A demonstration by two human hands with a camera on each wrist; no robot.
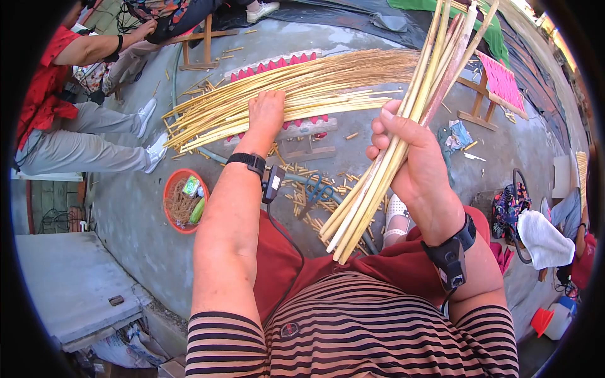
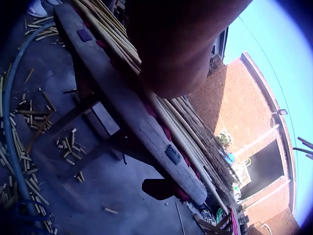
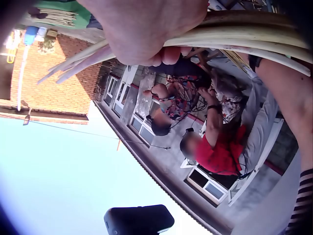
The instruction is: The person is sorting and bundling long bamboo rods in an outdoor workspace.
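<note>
My right hand (image 1: 413, 148) grips a bundle of thick yellow stalks (image 1: 403, 135), some stained reddish, with the thumb laid across them. The bundle slants up to the right in front of me; in the right wrist view the stalks (image 3: 234, 36) pass under the curled fingers. My left hand (image 1: 266, 113) lies on a broad pile of broomcorn stalks (image 1: 214, 110) with brushy brown heads (image 1: 372, 66) at the right. Its fingertips are hidden, so I cannot tell whether they hold any. The pile rests across a low wooden stand (image 1: 309, 128) with pink webbing, also seen as a grey beam (image 2: 132, 117).
Cut stalk pieces (image 1: 315, 195) litter the floor around a blue hose (image 1: 302, 179). An orange basket (image 1: 170, 211) stands at left. A person in red (image 1: 47, 113) sits at far left. At right are a pink-webbed stool (image 1: 501, 82) and a bag with a white towel (image 1: 545, 239).
</note>
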